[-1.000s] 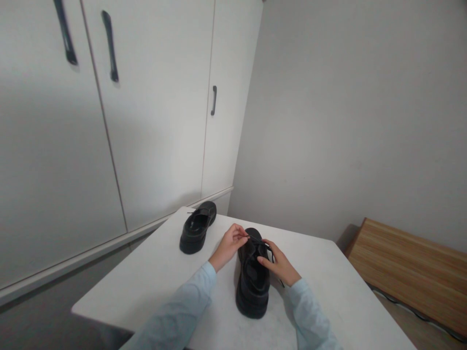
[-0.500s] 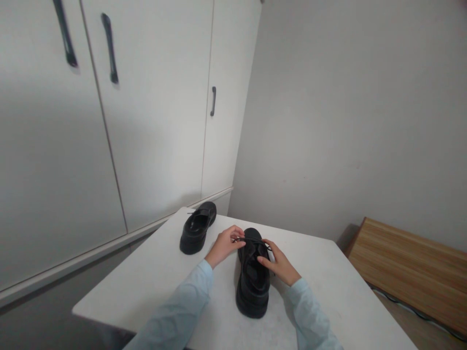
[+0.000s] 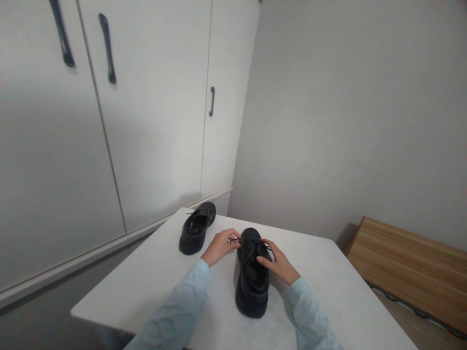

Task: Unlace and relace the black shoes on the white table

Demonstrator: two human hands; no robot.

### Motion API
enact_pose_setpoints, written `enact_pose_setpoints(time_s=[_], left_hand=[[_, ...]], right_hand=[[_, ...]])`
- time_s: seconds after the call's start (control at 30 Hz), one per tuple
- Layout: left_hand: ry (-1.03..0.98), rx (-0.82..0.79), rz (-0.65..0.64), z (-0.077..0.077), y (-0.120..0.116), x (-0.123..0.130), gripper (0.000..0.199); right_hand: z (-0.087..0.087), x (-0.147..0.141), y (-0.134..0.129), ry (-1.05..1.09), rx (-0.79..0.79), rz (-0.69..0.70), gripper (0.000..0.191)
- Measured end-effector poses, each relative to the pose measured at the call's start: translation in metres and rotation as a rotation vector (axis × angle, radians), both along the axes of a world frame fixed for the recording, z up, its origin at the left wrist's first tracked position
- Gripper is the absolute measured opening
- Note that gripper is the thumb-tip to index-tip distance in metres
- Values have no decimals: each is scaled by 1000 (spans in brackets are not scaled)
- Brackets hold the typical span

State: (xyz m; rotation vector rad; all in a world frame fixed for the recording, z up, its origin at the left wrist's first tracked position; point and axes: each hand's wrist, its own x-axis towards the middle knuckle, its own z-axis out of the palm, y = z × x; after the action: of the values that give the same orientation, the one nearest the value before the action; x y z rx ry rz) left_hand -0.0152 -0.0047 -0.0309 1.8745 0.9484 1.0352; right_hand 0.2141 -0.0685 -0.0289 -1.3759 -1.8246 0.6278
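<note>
A black lace-up shoe (image 3: 251,297) stands on the white table (image 3: 328,287), its heel toward me and its toe pointing away. At the left of its toe end, my left hand (image 3: 220,246) pinches a black shoelace (image 3: 235,239) between thumb and fingertips. My right hand (image 3: 276,261) grips the shoe's right side, thumb at the opening and fingers along the outside near the laces. Part of the lacing is hidden by the fingers. A matching black shoe (image 3: 192,237) sits apart at the far left, its lace end sticking out.
White cupboard doors (image 3: 156,136) with dark handles rise behind the table on the left. A grey wall (image 3: 346,107) lies beyond. At the right stands a wood-grain board (image 3: 412,267), with a cable (image 3: 412,308) along its lower edge.
My left hand has shifted slightly left, drawing the shoelace away from the shoe. My right hand stays at the shoe's side, and both shoes stand as before.
</note>
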Motion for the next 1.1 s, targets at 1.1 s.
enact_pose_setpoints(time_s=[1.1], left_hand=[[-633, -303, 44, 22, -5, -5, 22]], right_hand=[[-11, 6, 5, 28, 13, 13, 61]])
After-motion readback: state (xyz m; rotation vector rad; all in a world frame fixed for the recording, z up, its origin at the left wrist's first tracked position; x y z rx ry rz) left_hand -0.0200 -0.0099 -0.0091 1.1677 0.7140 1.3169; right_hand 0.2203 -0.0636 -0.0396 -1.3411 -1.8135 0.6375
